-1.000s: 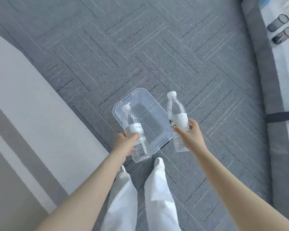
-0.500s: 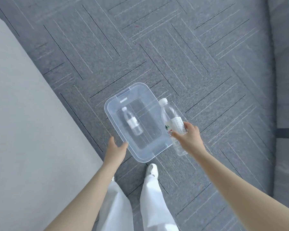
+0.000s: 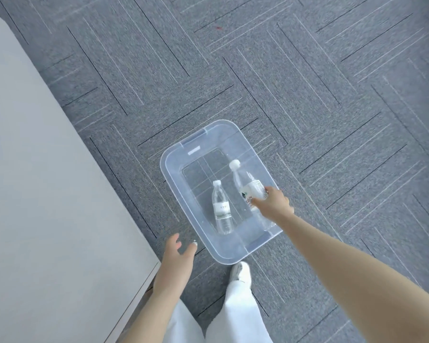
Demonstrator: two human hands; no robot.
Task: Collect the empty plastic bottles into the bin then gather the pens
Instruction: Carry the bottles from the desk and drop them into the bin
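We see a grey carpet (image 3: pixel 307 82) patterned with thin dark and pale lines laid herringbone-wise. The bin (image 3: pixel 174 169) is clear plastic. Both bottles are clear with white caps: one (image 3: pixel 222 211) has a white label, the other (image 3: pixel 250 189) a white label with a dark green mark. The trousers (image 3: pixel 238 313) and shoe (image 3: pixel 240 271) are white, the worktop (image 3: pixel 47 194) plain pale grey.

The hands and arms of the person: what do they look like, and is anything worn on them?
Both arms are bare as far as the view shows, with no sleeves, watch or bracelet. The left hand and the right hand wear no gloves, and no rings show. Below them are white trousers and a white shoe.
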